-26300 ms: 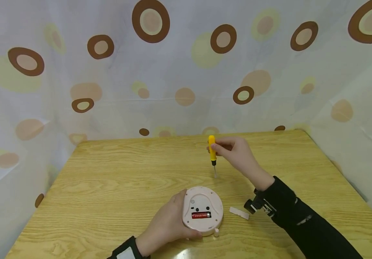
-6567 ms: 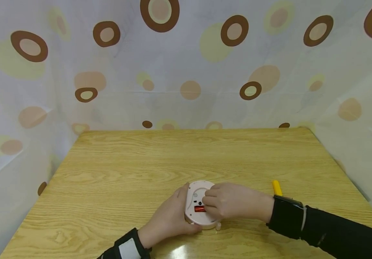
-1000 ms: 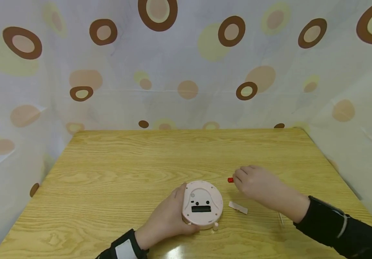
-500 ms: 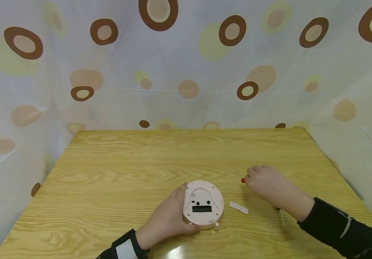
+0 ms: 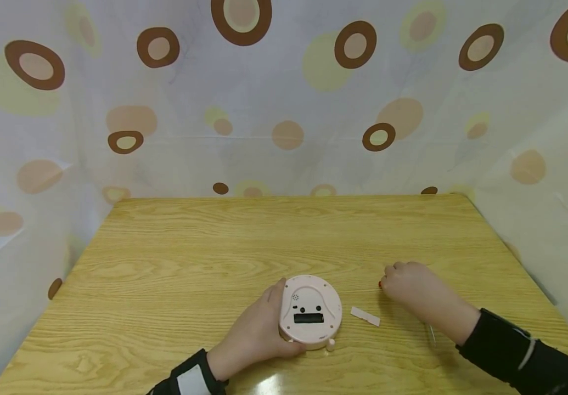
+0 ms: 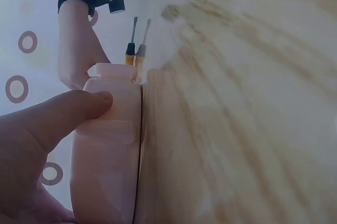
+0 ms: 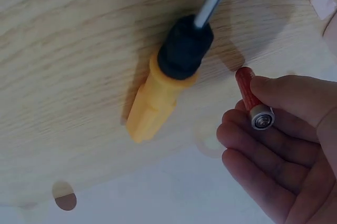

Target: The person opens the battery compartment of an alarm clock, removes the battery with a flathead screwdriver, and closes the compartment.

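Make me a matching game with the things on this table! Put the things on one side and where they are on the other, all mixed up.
Things:
1. red battery
2. pink clock
3. yellow screwdriver
4. small white cover

Places:
A. lying on the table between the clock and the right hand
B. held at its edge by the left hand
C. pinched in the right hand
D. lying on the table by the right hand

Pairs: 1-C, 2-B, 3-D, 4-A
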Demonstrator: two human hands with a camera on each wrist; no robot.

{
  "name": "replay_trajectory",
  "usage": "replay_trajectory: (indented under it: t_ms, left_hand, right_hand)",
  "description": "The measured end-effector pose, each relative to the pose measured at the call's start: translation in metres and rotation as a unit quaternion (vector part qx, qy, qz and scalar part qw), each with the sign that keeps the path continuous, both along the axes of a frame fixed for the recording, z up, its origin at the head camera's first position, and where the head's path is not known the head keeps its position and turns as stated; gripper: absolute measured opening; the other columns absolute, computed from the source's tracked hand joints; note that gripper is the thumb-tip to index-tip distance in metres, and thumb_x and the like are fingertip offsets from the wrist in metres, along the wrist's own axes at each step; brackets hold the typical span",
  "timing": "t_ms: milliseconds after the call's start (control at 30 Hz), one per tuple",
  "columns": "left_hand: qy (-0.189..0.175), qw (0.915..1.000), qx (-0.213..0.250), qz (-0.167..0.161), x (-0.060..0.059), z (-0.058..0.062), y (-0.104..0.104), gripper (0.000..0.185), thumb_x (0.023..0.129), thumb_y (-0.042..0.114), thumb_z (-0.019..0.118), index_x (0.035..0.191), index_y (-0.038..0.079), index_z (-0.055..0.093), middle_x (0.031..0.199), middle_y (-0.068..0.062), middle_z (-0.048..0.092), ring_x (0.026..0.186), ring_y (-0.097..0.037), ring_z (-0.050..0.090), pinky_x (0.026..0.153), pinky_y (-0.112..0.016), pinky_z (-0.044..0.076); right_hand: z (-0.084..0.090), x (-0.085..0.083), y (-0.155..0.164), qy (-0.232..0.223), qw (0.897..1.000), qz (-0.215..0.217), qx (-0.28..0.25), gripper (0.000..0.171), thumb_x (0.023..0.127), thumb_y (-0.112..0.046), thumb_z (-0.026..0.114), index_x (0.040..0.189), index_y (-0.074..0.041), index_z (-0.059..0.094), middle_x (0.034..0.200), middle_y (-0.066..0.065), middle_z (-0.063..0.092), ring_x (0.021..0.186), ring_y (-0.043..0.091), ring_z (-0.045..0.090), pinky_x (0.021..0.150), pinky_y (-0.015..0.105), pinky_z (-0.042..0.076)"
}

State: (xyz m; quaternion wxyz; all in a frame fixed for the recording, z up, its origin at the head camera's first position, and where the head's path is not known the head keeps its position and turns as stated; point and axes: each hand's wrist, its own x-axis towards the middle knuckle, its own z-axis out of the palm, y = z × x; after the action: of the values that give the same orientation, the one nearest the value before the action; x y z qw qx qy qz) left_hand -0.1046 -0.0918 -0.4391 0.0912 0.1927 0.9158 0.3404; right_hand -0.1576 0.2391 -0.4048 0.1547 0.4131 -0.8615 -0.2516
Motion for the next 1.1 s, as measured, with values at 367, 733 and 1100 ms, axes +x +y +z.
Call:
replay_trajectory:
  t_ms: [367,733,1100]
  left_hand:
    - [0.002,1.0,-0.005,-0.003,0.001,0.002,0.0,0.127,0.068,0.04,0.099,0.161,-0.009,0.028,0.152,-0.026,0.054,0.136,-0.035,0.06,0.111,-0.049,0.054]
    - [-0.001,1.0,-0.007,-0.001,0.0,-0.002,0.0,0.125,0.07,0.04,0.097,0.162,-0.008,0.028,0.155,-0.025,0.052,0.137,-0.036,0.06,0.111,-0.049,0.054]
    - [-0.003,1.0,-0.006,0.0,-0.001,-0.001,-0.001,0.126,0.069,0.04,0.097,0.163,-0.007,0.027,0.155,-0.026,0.052,0.138,-0.036,0.059,0.113,-0.05,0.053]
  right_hand:
    - [-0.006,0.007,-0.004,-0.003,0.999,-0.03,-0.015,0.038,0.073,-0.003,0.093,0.059,-0.016,0.059,0.061,-0.002,0.058,0.057,0.005,0.039,0.048,0.024,0.045]
    - [-0.016,0.017,-0.002,0.032,0.996,-0.049,-0.065,0.061,0.075,0.002,0.088,0.06,-0.02,0.033,0.055,-0.003,0.044,0.056,0.005,0.037,0.047,0.028,0.047]
    - [-0.015,0.017,-0.003,-0.04,0.99,-0.081,-0.105,0.053,0.08,0.0,0.086,0.06,-0.019,0.041,0.057,-0.003,0.043,0.059,0.005,0.033,0.048,0.026,0.045]
